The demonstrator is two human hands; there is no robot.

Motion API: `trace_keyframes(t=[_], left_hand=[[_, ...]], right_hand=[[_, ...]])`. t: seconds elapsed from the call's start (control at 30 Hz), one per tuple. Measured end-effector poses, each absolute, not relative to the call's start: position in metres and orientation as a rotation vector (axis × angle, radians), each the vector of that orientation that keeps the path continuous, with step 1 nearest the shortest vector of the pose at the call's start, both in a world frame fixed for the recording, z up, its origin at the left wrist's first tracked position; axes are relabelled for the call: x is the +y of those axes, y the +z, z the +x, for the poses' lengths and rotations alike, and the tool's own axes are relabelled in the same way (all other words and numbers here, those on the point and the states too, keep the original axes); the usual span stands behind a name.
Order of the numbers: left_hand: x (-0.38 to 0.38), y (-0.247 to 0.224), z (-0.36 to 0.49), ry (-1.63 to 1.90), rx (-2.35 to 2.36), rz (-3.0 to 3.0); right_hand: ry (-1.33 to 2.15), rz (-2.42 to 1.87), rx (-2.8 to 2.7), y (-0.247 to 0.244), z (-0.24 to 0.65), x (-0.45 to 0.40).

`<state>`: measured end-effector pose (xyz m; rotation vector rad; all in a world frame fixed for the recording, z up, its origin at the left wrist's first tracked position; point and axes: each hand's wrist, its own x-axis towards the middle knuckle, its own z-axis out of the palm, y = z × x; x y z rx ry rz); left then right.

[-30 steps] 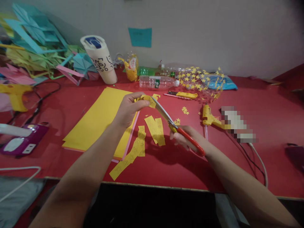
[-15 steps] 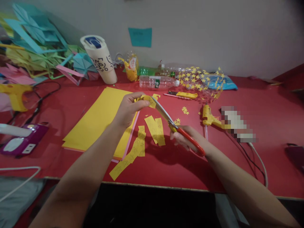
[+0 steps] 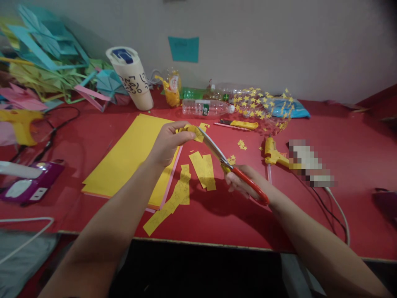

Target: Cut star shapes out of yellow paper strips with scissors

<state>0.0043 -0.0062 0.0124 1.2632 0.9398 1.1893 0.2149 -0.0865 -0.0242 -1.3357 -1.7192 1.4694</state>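
Note:
Pinched between the thumb and fingers of my left hand (image 3: pixel 170 142) is a small yellow paper strip (image 3: pixel 198 135) with star outlines drawn on it. My right hand (image 3: pixel 243 181) grips red-handled scissors (image 3: pixel 214 147), whose blade tips meet the strip's right edge. Below them on the table lie more yellow strips with drawn stars (image 3: pixel 203 170), and a longer row of strips (image 3: pixel 173 203) runs toward the front edge. Small cut-out yellow stars (image 3: pixel 242 145) are scattered right of the blades. A stack of yellow sheets (image 3: pixel 124 153) lies under my left forearm.
On the red table (image 3: pixel 248 223), a yellow glue gun (image 3: pixel 274 153) lies at right and a yellow cutter (image 3: pixel 245 124) farther back. Plastic bottles (image 3: pixel 204 108), a star-covered clear bottle (image 3: pixel 257 103) and a white tumbler (image 3: pixel 133 80) line the wall. Folded paper shapes (image 3: pixel 52 62) crowd the left.
Almost nothing differs. The whole view has shifted very slightly, and both hands keep the strip and scissors in nearly the same place.

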Motion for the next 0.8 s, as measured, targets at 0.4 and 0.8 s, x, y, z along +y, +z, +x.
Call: trace_keyframes(t=[0.4, 0.8], left_hand=[[-0.0020, 0.0085, -0.0005, 1.152, 0.940, 1.322], [-0.0010, 0.0105, -0.0015, 1.134, 0.950, 1.289]], right_hand=[[1.513, -1.419, -1.667, -0.0233, 0.2146, -0.0864], [1.544, -1.463, -1.633, -0.0204, 0.2144, -0.0866]])
